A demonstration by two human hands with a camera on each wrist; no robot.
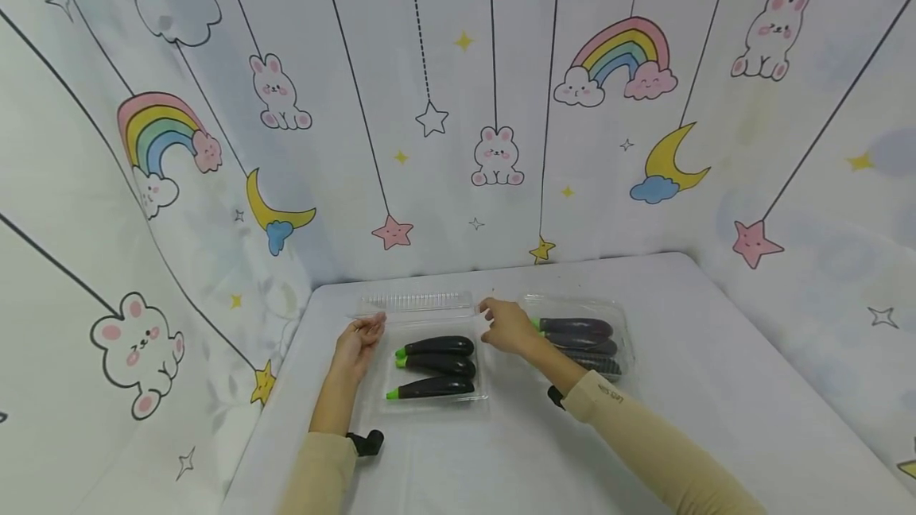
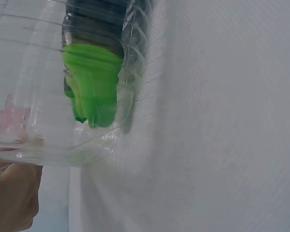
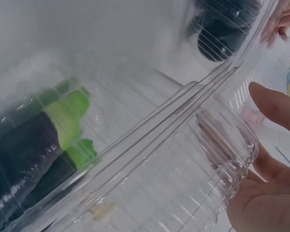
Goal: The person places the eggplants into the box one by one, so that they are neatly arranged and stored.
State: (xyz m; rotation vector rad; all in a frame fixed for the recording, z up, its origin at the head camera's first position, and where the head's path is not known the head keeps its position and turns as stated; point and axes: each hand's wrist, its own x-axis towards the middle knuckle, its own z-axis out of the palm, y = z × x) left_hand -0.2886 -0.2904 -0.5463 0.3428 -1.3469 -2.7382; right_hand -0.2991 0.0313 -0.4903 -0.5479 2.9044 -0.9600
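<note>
A hinged clear plastic container (image 1: 481,399) holds three dark eggplants (image 1: 436,365) with green stems, side by side. Its ribbed lid (image 1: 422,303) is folded open toward the wall. My left hand (image 1: 356,348) pinches the lid by its left edge, fingers curled; only part of that hand (image 2: 14,195) shows in the left wrist view. My right hand (image 1: 510,327) is by the lid's right end, thumb and fingers spread apart. In the right wrist view, the right hand (image 3: 270,203) appears partly behind the clear wall of the other container (image 3: 183,164).
A second clear container (image 1: 624,340) with dark eggplants (image 1: 576,329) stands to the right, beneath my right forearm. White cloth covers the table (image 1: 716,388). Behind it hangs a patterned curtain (image 1: 458,221) with bunnies, stars and rainbows.
</note>
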